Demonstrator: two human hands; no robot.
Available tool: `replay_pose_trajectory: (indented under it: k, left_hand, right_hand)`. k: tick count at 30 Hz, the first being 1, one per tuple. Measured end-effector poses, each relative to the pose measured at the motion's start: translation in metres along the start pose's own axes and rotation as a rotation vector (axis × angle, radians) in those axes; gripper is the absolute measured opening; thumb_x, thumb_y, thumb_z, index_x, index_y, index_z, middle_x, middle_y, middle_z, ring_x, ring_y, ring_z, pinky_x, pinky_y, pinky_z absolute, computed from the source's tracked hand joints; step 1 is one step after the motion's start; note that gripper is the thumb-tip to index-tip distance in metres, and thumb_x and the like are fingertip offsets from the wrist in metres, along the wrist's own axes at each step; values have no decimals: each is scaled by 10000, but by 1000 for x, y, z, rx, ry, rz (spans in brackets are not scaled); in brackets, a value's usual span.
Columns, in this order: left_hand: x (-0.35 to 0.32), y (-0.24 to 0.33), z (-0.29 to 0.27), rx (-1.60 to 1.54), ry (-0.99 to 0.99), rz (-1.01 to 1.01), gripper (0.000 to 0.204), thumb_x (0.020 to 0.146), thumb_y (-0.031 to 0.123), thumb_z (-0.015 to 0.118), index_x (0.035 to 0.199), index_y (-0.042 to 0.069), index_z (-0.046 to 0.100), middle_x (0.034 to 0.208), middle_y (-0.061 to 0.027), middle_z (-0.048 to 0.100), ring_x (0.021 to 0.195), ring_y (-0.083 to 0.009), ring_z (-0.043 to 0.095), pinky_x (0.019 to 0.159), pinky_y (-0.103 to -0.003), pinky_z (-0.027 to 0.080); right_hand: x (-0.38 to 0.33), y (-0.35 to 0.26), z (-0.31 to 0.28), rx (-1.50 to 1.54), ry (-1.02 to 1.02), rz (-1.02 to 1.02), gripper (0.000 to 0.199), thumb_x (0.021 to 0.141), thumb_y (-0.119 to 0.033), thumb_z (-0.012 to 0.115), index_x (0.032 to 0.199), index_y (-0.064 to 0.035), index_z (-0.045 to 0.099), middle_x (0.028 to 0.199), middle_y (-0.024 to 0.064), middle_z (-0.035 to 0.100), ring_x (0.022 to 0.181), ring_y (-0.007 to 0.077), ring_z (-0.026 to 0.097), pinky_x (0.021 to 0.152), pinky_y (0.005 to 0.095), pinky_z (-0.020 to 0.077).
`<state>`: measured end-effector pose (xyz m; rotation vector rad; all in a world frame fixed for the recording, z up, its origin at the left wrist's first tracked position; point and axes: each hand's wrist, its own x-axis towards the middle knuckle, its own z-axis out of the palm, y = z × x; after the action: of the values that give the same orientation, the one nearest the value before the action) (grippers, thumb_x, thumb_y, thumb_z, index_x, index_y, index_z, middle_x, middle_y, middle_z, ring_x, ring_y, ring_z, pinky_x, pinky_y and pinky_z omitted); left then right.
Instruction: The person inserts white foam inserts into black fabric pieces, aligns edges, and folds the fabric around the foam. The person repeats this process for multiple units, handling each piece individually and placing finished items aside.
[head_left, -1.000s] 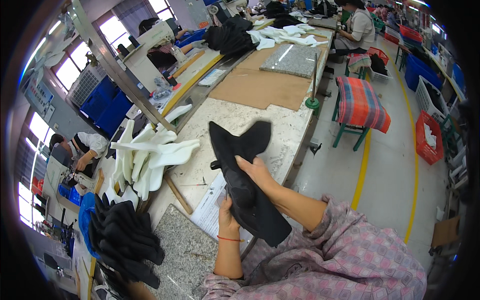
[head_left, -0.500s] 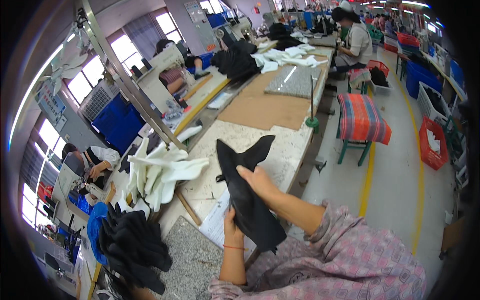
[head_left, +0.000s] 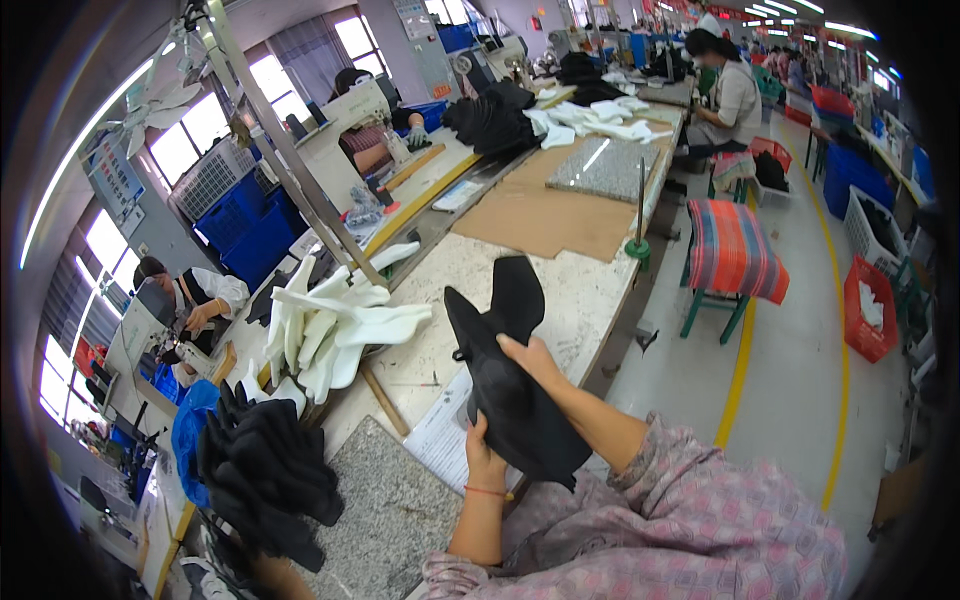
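Black forked fabric piece (head_left: 505, 380) (matte)

Since a second ago my right hand (head_left: 528, 357) has slid up the black piece (head_left: 510, 380) toward its forked end, away from the white pile (head_left: 335, 330). My left hand (head_left: 482, 450) has dropped to the piece's lower edge.

White cut pieces (head_left: 335, 330) lie heaped on the worktop (head_left: 590, 290); a striped stool (head_left: 735, 255) stands beside it.
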<state>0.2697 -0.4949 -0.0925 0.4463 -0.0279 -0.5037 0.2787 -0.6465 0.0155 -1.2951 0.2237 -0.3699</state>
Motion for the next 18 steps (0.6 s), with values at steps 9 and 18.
replay_pose_trajectory:
  k: [9,18]
  left_hand:
    - [-1,13,26,76,-131,251,517,883,37,577,1366,54,395,1325,-134,501,1194,-287,515,1018,-437,430]
    - [-8,5,35,118,-60,281,541,839,24,621,1337,20,410,1309,-129,511,1176,-280,526,1016,-411,428]
  right_hand:
    - [-14,-39,-3,61,-94,-143,322,898,-269,622,909,52,650,809,29,633,706,95,565,608,268,479]
    - [-10,-25,-14,70,-237,-79,345,913,-229,611,1099,61,597,979,38,629,840,98,564,729,242,485]
